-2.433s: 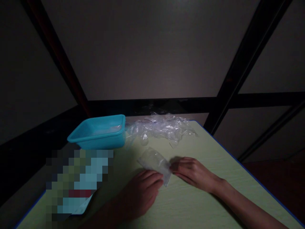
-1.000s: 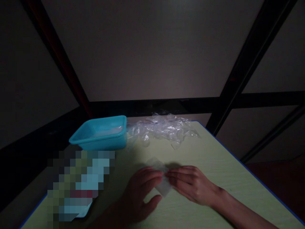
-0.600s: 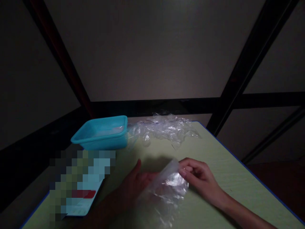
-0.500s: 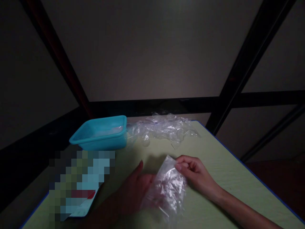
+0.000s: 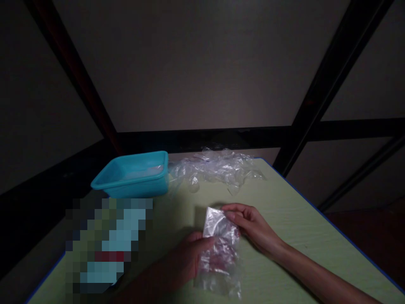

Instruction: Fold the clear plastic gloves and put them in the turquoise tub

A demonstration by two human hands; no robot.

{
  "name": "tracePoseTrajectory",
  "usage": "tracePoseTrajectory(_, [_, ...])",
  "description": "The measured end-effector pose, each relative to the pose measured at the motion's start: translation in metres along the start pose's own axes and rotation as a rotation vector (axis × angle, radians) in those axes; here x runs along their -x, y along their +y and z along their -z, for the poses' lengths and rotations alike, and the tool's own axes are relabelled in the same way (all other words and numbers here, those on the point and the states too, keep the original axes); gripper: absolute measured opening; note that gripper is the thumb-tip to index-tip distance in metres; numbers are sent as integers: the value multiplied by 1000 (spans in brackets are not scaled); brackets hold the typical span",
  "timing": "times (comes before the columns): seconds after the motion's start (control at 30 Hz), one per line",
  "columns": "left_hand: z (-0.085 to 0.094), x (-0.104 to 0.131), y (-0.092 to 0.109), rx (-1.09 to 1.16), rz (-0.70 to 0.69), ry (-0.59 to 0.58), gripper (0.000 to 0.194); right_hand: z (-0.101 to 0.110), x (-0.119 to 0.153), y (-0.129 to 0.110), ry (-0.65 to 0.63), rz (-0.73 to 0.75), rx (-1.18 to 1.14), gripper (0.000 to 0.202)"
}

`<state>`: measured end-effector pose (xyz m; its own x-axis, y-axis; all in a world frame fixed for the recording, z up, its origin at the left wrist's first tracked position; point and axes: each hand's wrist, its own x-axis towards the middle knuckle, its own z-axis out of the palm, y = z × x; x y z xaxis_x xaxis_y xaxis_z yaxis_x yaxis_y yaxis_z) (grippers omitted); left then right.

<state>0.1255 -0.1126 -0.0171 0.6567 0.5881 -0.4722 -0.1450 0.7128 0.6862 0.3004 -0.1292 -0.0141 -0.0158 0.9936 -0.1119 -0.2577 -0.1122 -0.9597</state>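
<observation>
A clear, crinkled plastic bag (image 5: 221, 253) is held upright over the near part of the table (image 5: 281, 228). My right hand (image 5: 248, 219) pinches its top right corner between thumb and fingers. From the left, my left hand (image 5: 193, 253) grips the bag's side, thumb across the front and fingers behind it, showing faintly through the film. Something reddish shows through the lower bag; whether it is my fingers or contents I cannot tell.
Toward the back left stands a turquoise plastic basin (image 5: 152, 185) with whitish material inside. Beside it lies a heap of clear plastic wrappings (image 5: 218, 166) along the far edge. A blurred-out light blue item (image 5: 123, 230) lies at the left. A wall rises behind the table.
My left hand has closed its thumb onto the bag, where before the thumb was raised away. The bag has shifted slightly left and straightened, and my right hand moved left with it.
</observation>
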Motion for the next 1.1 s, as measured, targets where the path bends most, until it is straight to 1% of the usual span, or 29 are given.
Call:
tracePoseTrajectory(0.1, [0, -5, 1, 50, -54, 12, 27, -1, 1, 1, 29, -9, -50, 46])
tracePoseTrajectory(0.17, [0, -8, 1, 72, -77, 53, 28, -3, 2, 2, 32, -7, -46, 46])
tracePoseTrajectory(0.27, [0, -11, 1, 94, -116, 127, 28, -6, 4, 3, -15, -3, -15, 36])
tracePoseTrajectory(0.33, [0, -11, -1, 101, -141, 151, 28, -8, 5, 4, -71, 18, 20, 29])
tracePoseTrajectory(0.4, [0, -11, -2, 103, -159, 167, 31, -10, 6, 5, -96, 53, 61, 25])
tracePoseTrajectory(0.53, [-2, -10, -2, 113, -169, 168, 39, -10, 6, 8, -74, 89, 143, 26])
tracePoseTrajectory(0.73, [-2, -12, -2, 105, -170, 160, 35, -9, 7, 8, -62, 92, 200, 30])
tracePoseTrajectory(0.83, [-3, -13, 0, 103, -186, 182, 34, -9, 7, 8, -56, 74, 195, 33])
tracePoseTrajectory(0.9, [-4, -11, 2, 62, -233, 180, 35, -8, 6, 8, -49, 61, 186, 34])
tracePoseTrajectory(1.0, [-3, -7, 7, -71, -304, 170, 31, -7, 4, 8, -27, 47, 184, 37])
tracePoseTrajectory(1.1, [2, -5, 8, -215, -351, 210, 23, -5, 4, 7, 3, 56, 208, 41])
